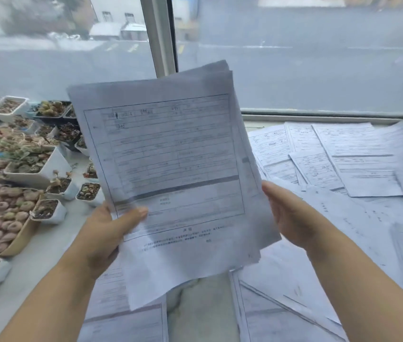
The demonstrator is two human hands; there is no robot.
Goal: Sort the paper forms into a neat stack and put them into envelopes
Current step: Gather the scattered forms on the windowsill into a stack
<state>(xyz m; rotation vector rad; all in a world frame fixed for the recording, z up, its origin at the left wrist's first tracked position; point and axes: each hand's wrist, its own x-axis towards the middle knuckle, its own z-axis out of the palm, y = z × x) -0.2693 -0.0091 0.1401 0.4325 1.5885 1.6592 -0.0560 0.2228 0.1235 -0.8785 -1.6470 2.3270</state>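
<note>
1. We hold the stack of forms (171, 156) upright above the tabletop (195, 299), before the window (319, 58).
2. Our left hand (108, 233) pinches its lower left edge, thumb in front.
3. Our right hand (287, 215) steadies the right edge, fingers hidden behind the sheets, so we cannot tell their grip.
4. Loose forms (338, 159) lie scattered right; succulent pots (35, 166) stand left.

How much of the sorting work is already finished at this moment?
Done: several white printed forms are gathered into one held bundle, edges still uneven. In hand: the left hand grips it, thumb on top; the right hand steadies its side edge. Left: many loose forms lie scattered on the pale sill. No envelopes are visible.
</note>
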